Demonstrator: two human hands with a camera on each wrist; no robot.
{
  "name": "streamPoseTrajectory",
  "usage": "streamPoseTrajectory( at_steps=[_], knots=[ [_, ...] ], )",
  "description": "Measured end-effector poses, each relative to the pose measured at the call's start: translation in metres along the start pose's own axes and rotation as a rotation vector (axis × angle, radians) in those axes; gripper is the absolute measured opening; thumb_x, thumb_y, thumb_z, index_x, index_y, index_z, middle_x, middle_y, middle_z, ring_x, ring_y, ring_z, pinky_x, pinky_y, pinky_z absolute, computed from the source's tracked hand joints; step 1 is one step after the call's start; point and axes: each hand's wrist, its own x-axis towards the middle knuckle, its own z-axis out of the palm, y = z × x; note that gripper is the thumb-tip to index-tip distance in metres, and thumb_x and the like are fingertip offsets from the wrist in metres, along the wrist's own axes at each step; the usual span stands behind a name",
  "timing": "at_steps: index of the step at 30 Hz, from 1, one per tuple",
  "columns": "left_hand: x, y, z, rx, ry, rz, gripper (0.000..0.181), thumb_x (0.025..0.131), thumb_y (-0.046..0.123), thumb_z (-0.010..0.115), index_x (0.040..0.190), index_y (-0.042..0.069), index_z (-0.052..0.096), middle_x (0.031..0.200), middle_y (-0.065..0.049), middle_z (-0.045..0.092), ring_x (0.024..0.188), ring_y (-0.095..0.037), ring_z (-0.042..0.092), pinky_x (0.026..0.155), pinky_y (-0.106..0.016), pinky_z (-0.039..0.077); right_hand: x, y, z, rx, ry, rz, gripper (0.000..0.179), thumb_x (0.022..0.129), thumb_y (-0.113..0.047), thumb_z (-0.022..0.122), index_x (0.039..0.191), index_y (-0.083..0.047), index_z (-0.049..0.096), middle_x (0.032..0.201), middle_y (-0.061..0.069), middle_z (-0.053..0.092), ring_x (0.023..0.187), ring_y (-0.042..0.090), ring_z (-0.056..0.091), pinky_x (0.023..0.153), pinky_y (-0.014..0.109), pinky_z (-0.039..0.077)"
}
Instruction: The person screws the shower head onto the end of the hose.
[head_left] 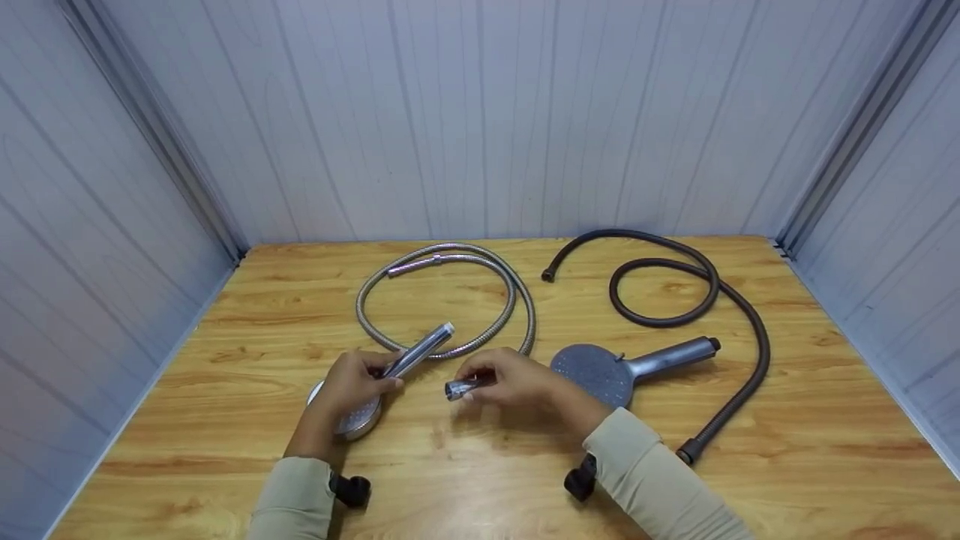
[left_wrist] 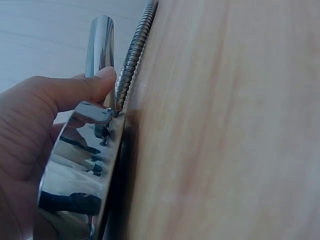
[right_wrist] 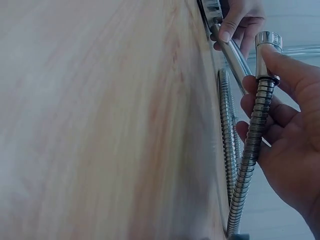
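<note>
My left hand grips the handle of a chrome shower head, its white-tipped end pointing up and right. The round head lies below that hand, partly covered by it; in the left wrist view its shiny rim is close to the table. My right hand pinches the chrome end fitting of a metal shower hose, the fitting's open mouth facing left toward the handle. In the right wrist view the ribbed hose runs down from the fitting along the palm. Handle end and fitting are apart.
A grey shower head lies right of my right hand, partly behind the forearm. Beyond it a dark hose loops over the wooden table. The metal hose's other end lies at the back. Panel walls enclose the table.
</note>
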Motion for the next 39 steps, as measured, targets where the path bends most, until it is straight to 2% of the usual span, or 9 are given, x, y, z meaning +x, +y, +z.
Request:
streamPoseTrajectory(
  at_steps=[6, 13, 21, 29, 34, 39],
  knots=[
    [-0.001, 0.002, 0.000, -0.007, -0.007, 0.015, 0.040, 0.081, 0.010, 0.079, 0.121, 0.010, 0.070, 0.094, -0.005, 0.071, 0.073, -0.014, 0.053, 0.063, -0.028, 0.044, -0.003, -0.002, -0.003, 0.047, 0.010, 0.038, 0.019, 0.089, -0.008, 0.071, 0.108, -0.006, 0.071, 0.104, 0.000, 0.068, 0.094, 0.011, 0.062, 0.086, 0.029, 0.049],
    [-0.002, 0.002, -0.004, -0.020, -0.026, 0.031, 0.040, 0.082, 0.010, 0.078, 0.121, 0.010, 0.069, 0.096, -0.006, 0.072, 0.073, -0.014, 0.052, 0.063, -0.027, 0.043, -0.007, -0.002, -0.010, -0.009, 0.023, -0.002, 0.019, 0.089, -0.011, 0.071, 0.108, -0.008, 0.072, 0.103, 0.002, 0.070, 0.094, 0.017, 0.064, 0.085, 0.035, 0.051],
    [-0.005, 0.006, -0.007, -0.010, -0.053, 0.064, 0.040, 0.082, 0.009, 0.078, 0.121, 0.009, 0.069, 0.092, -0.004, 0.071, 0.073, -0.015, 0.052, 0.063, -0.027, 0.043, -0.011, -0.009, -0.019, -0.050, 0.041, 0.004, 0.022, 0.088, -0.014, 0.074, 0.109, -0.008, 0.072, 0.103, 0.001, 0.069, 0.094, 0.015, 0.064, 0.084, 0.031, 0.051],
    [-0.006, 0.011, -0.007, -0.032, -0.063, 0.071, 0.040, 0.082, 0.009, 0.078, 0.121, 0.009, 0.070, 0.091, -0.002, 0.071, 0.074, -0.015, 0.054, 0.064, -0.026, 0.046, -0.017, -0.011, -0.026, -0.003, 0.019, -0.025, 0.023, 0.087, -0.008, 0.073, 0.110, -0.002, 0.071, 0.106, 0.010, 0.069, 0.096, 0.025, 0.065, 0.086, 0.043, 0.052],
    [-0.007, 0.011, -0.007, -0.079, -0.077, 0.069, 0.041, 0.081, 0.008, 0.078, 0.121, 0.009, 0.069, 0.091, -0.003, 0.071, 0.074, -0.015, 0.055, 0.063, -0.025, 0.047, -0.018, -0.011, -0.031, -0.032, 0.007, -0.028, 0.022, 0.088, -0.011, 0.073, 0.108, -0.004, 0.072, 0.104, 0.007, 0.070, 0.094, 0.020, 0.065, 0.085, 0.038, 0.052],
    [-0.008, 0.012, -0.008, -0.088, -0.076, 0.073, 0.039, 0.081, 0.006, 0.078, 0.119, 0.009, 0.070, 0.086, -0.003, 0.069, 0.071, -0.015, 0.053, 0.060, -0.024, 0.045, -0.021, -0.012, -0.039, -0.062, 0.025, -0.005, 0.021, 0.088, -0.014, 0.074, 0.107, -0.006, 0.073, 0.102, 0.004, 0.070, 0.093, 0.017, 0.065, 0.085, 0.035, 0.052]
  ],
)
